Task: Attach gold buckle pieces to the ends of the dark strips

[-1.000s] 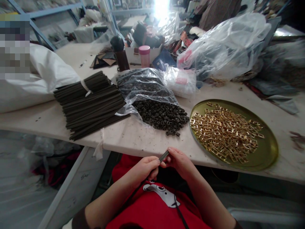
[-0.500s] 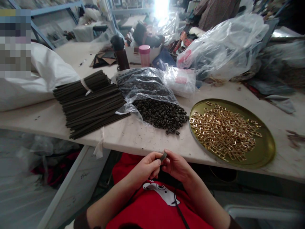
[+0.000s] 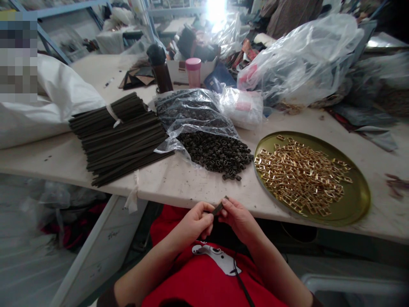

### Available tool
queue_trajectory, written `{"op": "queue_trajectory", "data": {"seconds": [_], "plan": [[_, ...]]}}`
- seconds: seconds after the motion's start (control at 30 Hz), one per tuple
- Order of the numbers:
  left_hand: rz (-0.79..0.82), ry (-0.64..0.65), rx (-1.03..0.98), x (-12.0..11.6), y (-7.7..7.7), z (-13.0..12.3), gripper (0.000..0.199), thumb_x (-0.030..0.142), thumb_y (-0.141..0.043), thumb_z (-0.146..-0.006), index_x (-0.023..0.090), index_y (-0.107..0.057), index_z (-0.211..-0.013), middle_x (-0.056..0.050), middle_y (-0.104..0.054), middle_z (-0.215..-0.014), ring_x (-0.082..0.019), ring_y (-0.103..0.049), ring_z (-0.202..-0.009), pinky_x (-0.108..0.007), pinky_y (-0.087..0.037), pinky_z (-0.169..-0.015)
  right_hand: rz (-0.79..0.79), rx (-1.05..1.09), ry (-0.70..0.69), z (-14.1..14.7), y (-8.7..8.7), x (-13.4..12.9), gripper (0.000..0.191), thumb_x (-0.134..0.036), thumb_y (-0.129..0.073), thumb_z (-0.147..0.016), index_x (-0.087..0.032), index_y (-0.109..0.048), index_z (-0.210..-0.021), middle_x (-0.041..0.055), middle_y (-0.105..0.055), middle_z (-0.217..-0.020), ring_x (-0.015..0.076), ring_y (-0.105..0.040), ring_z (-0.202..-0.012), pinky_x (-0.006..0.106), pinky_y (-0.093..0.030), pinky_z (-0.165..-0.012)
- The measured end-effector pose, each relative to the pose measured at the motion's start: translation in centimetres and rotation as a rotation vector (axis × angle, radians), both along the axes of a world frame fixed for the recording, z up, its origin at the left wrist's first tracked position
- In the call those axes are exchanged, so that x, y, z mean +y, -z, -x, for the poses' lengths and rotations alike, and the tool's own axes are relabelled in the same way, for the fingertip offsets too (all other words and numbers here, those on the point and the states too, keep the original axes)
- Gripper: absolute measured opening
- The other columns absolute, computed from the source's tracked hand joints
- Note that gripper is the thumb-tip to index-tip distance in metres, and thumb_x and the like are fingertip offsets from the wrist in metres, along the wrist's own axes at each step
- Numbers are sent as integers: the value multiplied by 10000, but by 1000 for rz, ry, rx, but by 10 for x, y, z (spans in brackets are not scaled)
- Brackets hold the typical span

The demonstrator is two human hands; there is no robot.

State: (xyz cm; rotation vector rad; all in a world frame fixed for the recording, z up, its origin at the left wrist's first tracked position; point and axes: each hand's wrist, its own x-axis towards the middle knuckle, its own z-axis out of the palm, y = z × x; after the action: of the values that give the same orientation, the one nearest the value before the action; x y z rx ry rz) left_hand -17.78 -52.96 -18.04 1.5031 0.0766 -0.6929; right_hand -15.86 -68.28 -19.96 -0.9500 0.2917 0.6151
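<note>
Between my hands, just in front of the table's near edge, is a dark strap [image 3: 217, 209], of which only a short piece shows. My left hand [image 3: 200, 218] pinches one end of it. The fingers of my right hand [image 3: 235, 216] close on its other end. Whether a buckle or loop is on the strap is hidden by my fingers. Beyond my hands lies a heap of small dark loops [image 3: 212, 151], spilling from a clear plastic bag [image 3: 194, 108]. A bundle of long dark straps [image 3: 119, 140] lies to the left. Gold rectangular buckles [image 3: 300, 172] fill part of a round tray [image 3: 356, 204] at the right.
A white tie [image 3: 112, 114] crosses the strap bundle. Behind stand a dark bottle [image 3: 161, 70] and a pink-lidded cup [image 3: 193, 73]. A large clear plastic bag [image 3: 303, 64] bulges at the back right, and a white sack [image 3: 64, 94] sits on the left.
The strap between my hands was curved and now looks straighter, with more of it showing. My right hand has shifted slightly away to the right.
</note>
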Motion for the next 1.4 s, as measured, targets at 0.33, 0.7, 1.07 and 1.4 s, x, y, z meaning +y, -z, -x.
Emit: {"op": "queue_trajectory", "data": {"seconds": [0.33,0.7,1.07,1.4], "plan": [[-774,111,-674,7,-6,2,226,273,-399,-887,181,-564,-1012,-76,-628,-917,-217,-562,-858,-324,-405,-759,296,-147,8,1,-7,-8,316,-434,-673,-688,-194,-594,-878,1,-633,-757,122,-573,-652,248,-450,-626],[-510,33,-504,6,-10,3,194,273,-437,-875,188,-593,-952,-41,-642,-958,-174,-570,-892,-267,-417,-797,-80,122,79,5,1,-6,230,-263,-712,-669,-182,-601,-853,-7,-658,-686,95,-605,-646,191,-462,-588],[-482,126,-362,25,-17,-4,260,342,-436,-863,171,-627,-905,-32,-662,-876,-174,-579,-808,-247,-414,-717,-39,91,259,-2,-2,-14,259,-252,-746,-622,-184,-617,-836,-25,-657,-659,88,-615,-594,166,-492,-535],[-342,-10,-39,113,-45,0,240,369,-539,-782,132,-573,-761,27,-546,-642,-94,-469,-585,-207,-356,-567,205,55,610,-11,2,-75,317,-221,-777,-491,-206,-648,-779,-49,-655,-620,86,-626,-543,165,-529,-508]]}}
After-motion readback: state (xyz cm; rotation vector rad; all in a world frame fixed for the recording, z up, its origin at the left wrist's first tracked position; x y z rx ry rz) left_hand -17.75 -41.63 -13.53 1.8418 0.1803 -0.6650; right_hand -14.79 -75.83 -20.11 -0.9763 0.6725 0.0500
